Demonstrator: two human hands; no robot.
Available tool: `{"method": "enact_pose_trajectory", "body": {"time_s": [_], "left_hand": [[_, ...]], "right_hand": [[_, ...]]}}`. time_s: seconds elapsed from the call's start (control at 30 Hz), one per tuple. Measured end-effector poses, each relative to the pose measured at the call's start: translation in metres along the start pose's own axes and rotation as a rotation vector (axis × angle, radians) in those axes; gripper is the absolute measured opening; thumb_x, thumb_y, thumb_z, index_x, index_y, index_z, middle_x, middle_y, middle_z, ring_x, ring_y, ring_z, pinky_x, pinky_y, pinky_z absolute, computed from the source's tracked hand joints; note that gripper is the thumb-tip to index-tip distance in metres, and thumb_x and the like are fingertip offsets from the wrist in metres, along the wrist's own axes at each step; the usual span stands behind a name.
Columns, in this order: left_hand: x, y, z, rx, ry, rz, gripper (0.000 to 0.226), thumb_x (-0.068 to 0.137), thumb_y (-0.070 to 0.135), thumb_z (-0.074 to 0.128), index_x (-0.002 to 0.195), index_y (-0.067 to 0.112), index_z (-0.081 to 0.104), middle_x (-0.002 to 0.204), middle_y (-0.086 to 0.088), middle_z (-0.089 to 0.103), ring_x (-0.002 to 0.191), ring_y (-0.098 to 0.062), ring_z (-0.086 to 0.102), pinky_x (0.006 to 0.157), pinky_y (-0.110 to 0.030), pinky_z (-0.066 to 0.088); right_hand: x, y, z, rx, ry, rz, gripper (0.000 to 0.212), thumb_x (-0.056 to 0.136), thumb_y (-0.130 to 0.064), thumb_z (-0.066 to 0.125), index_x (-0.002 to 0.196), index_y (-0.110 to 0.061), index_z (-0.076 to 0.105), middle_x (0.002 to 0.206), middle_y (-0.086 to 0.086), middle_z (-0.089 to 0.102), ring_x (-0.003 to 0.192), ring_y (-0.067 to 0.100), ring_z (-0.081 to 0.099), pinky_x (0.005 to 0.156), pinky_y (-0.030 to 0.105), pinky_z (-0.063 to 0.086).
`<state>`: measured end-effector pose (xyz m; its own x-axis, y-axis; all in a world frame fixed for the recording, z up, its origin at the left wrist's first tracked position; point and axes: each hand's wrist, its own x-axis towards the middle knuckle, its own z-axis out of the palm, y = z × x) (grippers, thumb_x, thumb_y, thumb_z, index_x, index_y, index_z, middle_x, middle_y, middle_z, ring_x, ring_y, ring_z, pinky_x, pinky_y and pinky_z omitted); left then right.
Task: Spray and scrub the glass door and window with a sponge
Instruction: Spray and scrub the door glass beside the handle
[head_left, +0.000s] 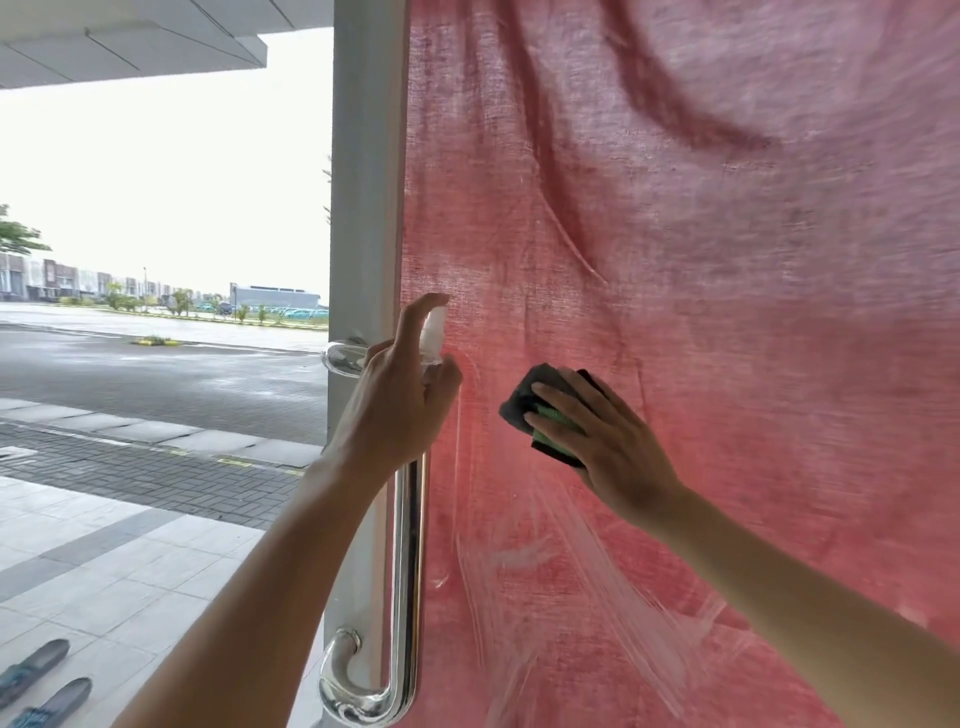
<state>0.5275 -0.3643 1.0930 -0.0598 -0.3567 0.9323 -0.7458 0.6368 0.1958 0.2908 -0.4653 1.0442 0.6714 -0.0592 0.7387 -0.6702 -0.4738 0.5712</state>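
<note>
I count two hands, one bottle, one sponge. Left hand (400, 400), mid-frame left of centre, grips one small pale spray bottle (432, 332): fingers curled round its body, forefinger up over the nozzle, which sits close to the pane. The bottle is blurred, so I can't read any print on it.

Right hand (597, 436), just right of centre, presses one sponge (519, 402) flat on the glass door (649, 597), fingers laid straight across it. I can't see the thumb. The sponge is dark grey with a green layer.

White soapy streaks run over the glass in the lower middle of the frame. One red curtain (727, 208) hangs behind the pane and fills the right side. One grey door frame (363, 182) runs up the centre, with one chrome pull handle (408, 571) below the left hand. Two sandals (36, 675) lie on the tiles at lower left.
</note>
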Motion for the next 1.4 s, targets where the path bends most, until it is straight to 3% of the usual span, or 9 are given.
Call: {"method": "enact_pose_trajectory", "body": {"time_s": [0.2,0.33,0.47,0.53,0.67,0.8,1.03,1.23,1.4], "left_hand": [[-0.002,-0.008,-0.002,-0.02,-0.019,0.022,0.051,0.094,0.011,0.05,0.139,0.022,0.031,0.044,0.007,0.042,0.042,-0.014,0.044,0.058,-0.009,0.03],[-0.003,-0.014,-0.009,-0.099,-0.042,0.055,0.052,0.096,0.015,0.051,0.14,0.028,0.029,0.052,0.004,0.05,0.042,-0.009,0.049,0.048,-0.016,0.044],[0.001,-0.033,-0.024,-0.05,0.011,0.083,0.049,0.098,0.026,0.051,0.14,0.033,0.027,0.108,0.001,0.068,0.069,0.019,0.053,0.066,-0.009,0.044],[0.005,-0.042,-0.031,-0.017,0.027,0.073,0.047,0.098,0.026,0.05,0.14,0.031,0.028,0.124,-0.006,0.064,0.072,0.017,0.054,0.072,0.0,0.035],[0.008,-0.053,-0.036,-0.055,0.057,0.082,0.045,0.097,0.021,0.05,0.137,0.024,0.03,0.089,-0.011,0.072,0.062,-0.016,0.068,0.064,0.006,0.036],[0.006,-0.058,-0.036,-0.143,0.044,0.057,0.045,0.095,0.02,0.049,0.137,0.021,0.032,0.082,0.007,0.07,0.071,0.011,0.064,0.068,0.006,0.036],[0.003,-0.061,-0.033,-0.16,0.098,0.027,0.043,0.094,0.029,0.043,0.135,0.03,0.029,0.077,-0.005,0.069,0.06,-0.018,0.067,0.066,-0.03,0.056],[0.002,-0.058,-0.034,-0.143,0.089,0.003,0.045,0.091,0.035,0.04,0.134,0.033,0.029,0.072,-0.019,0.067,0.057,-0.03,0.065,0.061,-0.041,0.055],[0.002,-0.057,-0.034,-0.116,0.075,0.017,0.043,0.093,0.026,0.044,0.134,0.029,0.031,0.073,-0.013,0.068,0.059,-0.025,0.065,0.062,-0.041,0.051]], "right_hand": [[-0.005,0.002,-0.017,0.015,-0.005,0.152,0.068,0.069,-0.005,0.081,0.132,-0.017,0.057,0.145,0.007,0.046,0.139,0.031,0.032,0.114,0.048,0.028],[0.029,0.018,-0.019,0.029,0.05,0.243,0.066,0.074,-0.006,0.078,0.135,-0.017,0.055,0.149,0.007,0.04,0.142,0.032,0.028,0.115,0.049,0.026],[0.083,0.027,-0.018,0.036,0.183,0.34,0.061,0.076,-0.003,0.076,0.133,-0.015,0.056,0.146,0.009,0.044,0.14,0.034,0.031,0.115,0.051,0.027],[0.108,0.026,-0.015,0.038,0.232,0.386,0.061,0.076,-0.002,0.076,0.132,-0.015,0.057,0.145,0.01,0.045,0.139,0.034,0.032,0.114,0.052,0.027],[0.134,0.015,-0.003,0.048,0.273,0.431,0.063,0.076,0.0,0.074,0.133,-0.016,0.055,0.146,0.009,0.044,0.14,0.034,0.03,0.113,0.054,0.028],[0.129,0.003,0.006,0.036,0.269,0.347,0.061,0.075,0.0,0.075,0.132,-0.014,0.056,0.144,0.01,0.046,0.139,0.035,0.032,0.112,0.053,0.031],[0.07,-0.04,0.027,0.032,0.094,0.145,0.059,0.078,-0.005,0.076,0.132,-0.015,0.057,0.144,0.007,0.047,0.14,0.032,0.032,0.115,0.049,0.027],[0.014,-0.048,0.023,0.035,-0.064,0.097,0.068,0.072,-0.005,0.08,0.133,-0.02,0.056,0.147,0.003,0.044,0.142,0.029,0.03,0.116,0.044,0.022],[0.041,-0.015,0.002,0.05,0.044,0.216,0.067,0.071,-0.002,0.079,0.133,-0.016,0.056,0.146,0.009,0.044,0.141,0.032,0.03,0.113,0.049,0.029]]}}
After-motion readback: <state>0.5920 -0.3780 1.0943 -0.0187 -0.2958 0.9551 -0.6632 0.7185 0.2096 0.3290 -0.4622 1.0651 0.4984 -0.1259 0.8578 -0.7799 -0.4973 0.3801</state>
